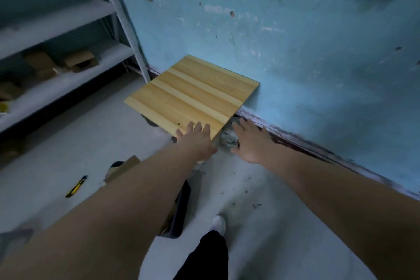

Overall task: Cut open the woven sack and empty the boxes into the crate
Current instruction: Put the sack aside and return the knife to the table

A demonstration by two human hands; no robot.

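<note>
Both empty with fingers straight, left hand (195,141) lies on the wooden board's (193,91) near corner, right hand (250,141) just beside it.

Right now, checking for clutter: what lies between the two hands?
Head view: a grey crumpled lump lies between the left hand and right hand, beside the corner of the wooden board.

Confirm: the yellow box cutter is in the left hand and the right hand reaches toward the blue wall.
No. In the head view the yellow box cutter lies on the floor; the left hand rests on the wooden board. The right hand does reach toward the blue wall.
</note>
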